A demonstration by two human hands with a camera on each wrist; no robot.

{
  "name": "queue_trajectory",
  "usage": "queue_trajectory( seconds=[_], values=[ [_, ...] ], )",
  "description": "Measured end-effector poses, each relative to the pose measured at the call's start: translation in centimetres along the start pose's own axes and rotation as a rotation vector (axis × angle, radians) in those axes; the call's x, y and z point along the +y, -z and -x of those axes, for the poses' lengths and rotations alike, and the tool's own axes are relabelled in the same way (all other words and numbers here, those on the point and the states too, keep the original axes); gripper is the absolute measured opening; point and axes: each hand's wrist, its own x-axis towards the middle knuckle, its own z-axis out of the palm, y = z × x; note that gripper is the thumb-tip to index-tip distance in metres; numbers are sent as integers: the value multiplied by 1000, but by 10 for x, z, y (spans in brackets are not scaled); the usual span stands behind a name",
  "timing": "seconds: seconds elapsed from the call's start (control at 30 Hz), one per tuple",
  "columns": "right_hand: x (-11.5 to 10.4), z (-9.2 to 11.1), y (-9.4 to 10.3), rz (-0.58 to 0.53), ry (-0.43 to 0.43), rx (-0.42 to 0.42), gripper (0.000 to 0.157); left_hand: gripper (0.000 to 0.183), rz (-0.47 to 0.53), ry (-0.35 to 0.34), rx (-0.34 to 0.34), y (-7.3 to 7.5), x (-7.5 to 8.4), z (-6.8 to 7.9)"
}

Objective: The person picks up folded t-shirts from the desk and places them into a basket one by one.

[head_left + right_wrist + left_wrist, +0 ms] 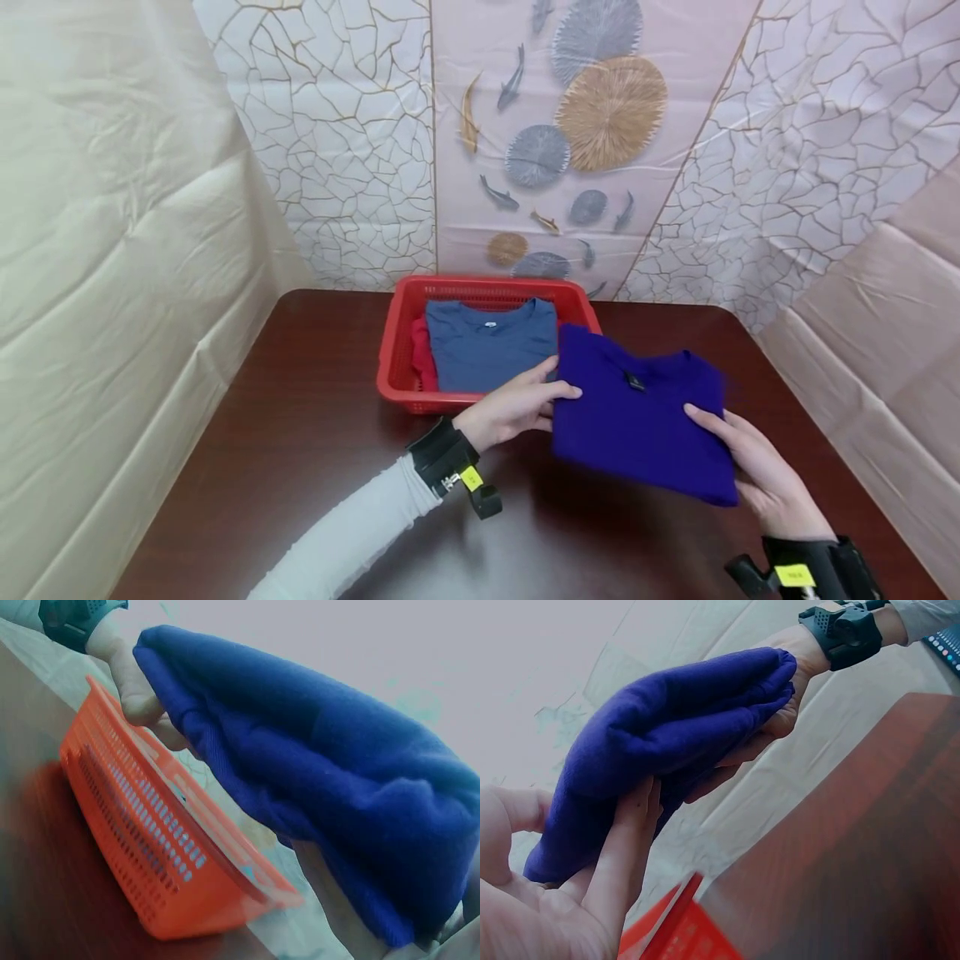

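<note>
A folded purple-blue T-shirt (pixel 637 425) with a dark neck label hangs above the table, held from both sides. My left hand (pixel 517 404) grips its left edge, thumb on top and fingers underneath. At the opposite edge my right hand (pixel 757 467) pinches it the same way. In the left wrist view the folded layers of the T-shirt (pixel 660 742) show edge-on between both hands. Just behind and left of it stands a red plastic basket (pixel 386 367), holding a folded grey-blue T-shirt (pixel 487 342) and a red garment (pixel 422 354) partly hidden beneath that.
The dark brown table (pixel 300 433) has rounded far corners. Cloth walls enclose it: a plain cream one (pixel 150 250) on the left and a patterned one (pixel 337 142) behind. The basket's perforated side (pixel 142 825) shows in the right wrist view.
</note>
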Motion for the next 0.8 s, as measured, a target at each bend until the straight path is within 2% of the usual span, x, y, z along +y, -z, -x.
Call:
queue_trajectory(
  seconds=[0.17,0.3,0.4,0.53,0.67,0.8],
  values=[
    [-1,-30,-22,76,22,47,25,72,-1,-20,102,24,8,10],
    [-3,-54,-38,116,3,78,50,70,0,-40,169,42,12,16],
    [-2,-72,-47,136,-2,73,59,67,5,-45,206,55,15,20],
    [-3,-97,-57,164,-18,73,63,63,20,-42,256,71,20,24],
    [-8,-122,-69,203,-33,85,74,59,29,-42,316,86,28,27],
    [-15,-146,-80,230,-35,83,75,57,15,-40,385,99,36,27]
  ],
)
